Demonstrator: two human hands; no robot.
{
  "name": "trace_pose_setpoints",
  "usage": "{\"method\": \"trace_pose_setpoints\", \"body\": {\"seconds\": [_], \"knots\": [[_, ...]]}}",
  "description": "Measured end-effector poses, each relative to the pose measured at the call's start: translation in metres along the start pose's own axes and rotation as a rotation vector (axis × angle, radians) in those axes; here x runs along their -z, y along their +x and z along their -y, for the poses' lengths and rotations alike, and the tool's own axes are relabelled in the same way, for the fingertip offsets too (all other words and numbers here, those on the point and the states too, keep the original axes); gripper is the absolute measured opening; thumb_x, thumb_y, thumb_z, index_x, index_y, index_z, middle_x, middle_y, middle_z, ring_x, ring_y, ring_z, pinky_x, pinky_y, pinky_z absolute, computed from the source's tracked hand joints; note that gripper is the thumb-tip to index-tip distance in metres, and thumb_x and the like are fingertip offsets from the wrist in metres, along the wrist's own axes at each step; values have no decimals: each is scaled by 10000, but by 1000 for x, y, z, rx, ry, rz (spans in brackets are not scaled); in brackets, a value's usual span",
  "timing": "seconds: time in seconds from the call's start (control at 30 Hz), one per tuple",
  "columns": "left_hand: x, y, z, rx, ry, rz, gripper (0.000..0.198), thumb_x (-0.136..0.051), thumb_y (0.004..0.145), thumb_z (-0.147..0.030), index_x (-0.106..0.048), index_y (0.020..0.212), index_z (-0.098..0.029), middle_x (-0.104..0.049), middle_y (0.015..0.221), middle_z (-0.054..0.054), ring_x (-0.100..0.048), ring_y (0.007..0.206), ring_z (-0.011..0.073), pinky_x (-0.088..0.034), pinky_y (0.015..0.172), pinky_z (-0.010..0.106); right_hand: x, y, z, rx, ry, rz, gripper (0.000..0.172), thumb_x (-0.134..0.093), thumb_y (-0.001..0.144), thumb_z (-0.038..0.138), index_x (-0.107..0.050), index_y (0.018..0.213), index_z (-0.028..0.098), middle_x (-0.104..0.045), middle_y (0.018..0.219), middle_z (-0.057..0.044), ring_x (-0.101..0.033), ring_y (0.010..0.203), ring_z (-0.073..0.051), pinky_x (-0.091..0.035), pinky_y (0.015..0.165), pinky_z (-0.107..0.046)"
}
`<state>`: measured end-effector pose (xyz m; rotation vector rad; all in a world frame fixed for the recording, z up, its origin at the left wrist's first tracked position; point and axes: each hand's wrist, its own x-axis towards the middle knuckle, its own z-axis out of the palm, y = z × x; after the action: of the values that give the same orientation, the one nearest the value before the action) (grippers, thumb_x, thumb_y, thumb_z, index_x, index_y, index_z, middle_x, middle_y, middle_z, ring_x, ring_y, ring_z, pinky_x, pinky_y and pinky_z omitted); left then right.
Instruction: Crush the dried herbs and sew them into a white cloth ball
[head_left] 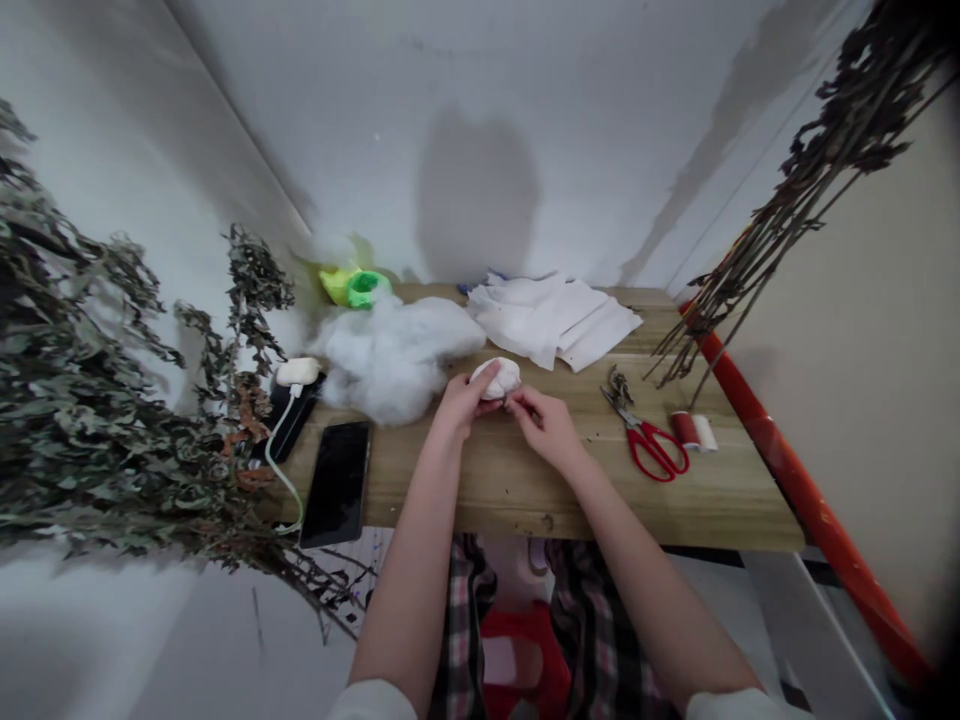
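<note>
I'm watching a wooden table [525, 500], dried leafy branches [90, 380] hanging at left; white fibre stuffing [390, 358] sits far left; near centre, the left hand [465, 402] curls around a white stuffed ball [501, 376]; the right hand [545, 428] pinches its near edge; red-handled scissors [654, 450] lie right.

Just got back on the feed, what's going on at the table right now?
A person holds a small white stuffed bundle in their left hand, with their right hand at its near edge. A heap of white fibre stuffing and white cloth lie on the wooden table, with red-handled scissors and thread spools to the right.
</note>
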<state>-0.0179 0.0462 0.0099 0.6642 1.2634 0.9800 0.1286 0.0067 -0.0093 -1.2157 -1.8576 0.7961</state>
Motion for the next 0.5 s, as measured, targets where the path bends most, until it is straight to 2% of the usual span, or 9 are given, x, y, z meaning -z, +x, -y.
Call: {"method": "trace_pose_setpoints", "body": {"seconds": [0.13,0.33,0.5], "knots": [[-1,1,0,18,-69,54,425,-658,760,-490,-645,888,-85,-654,778,74,-575,606,92,-479,516,188,-2,1,0,12,0,30,232,-438,914,350,-619,873,210,-624,717,-25,-521,616,-159,-374,597,-255],[-5,1,3,8,56,-21,509,-618,733,-601,-652,858,-108,-610,688,51,-500,507,84,-379,435,200,-4,2,-2,20,-16,9,214,-451,909,325,-622,863,205,-630,711,-25,-526,611,-156,-379,600,-255],[-3,5,6,-9,136,-69,550,-569,729,-663,-652,819,-127,-587,646,41,-469,476,81,-308,405,198,-6,2,-4,25,-13,2,222,-472,900,327,-658,881,207,-683,786,-47,-574,669,-175,-412,628,-268]]}}
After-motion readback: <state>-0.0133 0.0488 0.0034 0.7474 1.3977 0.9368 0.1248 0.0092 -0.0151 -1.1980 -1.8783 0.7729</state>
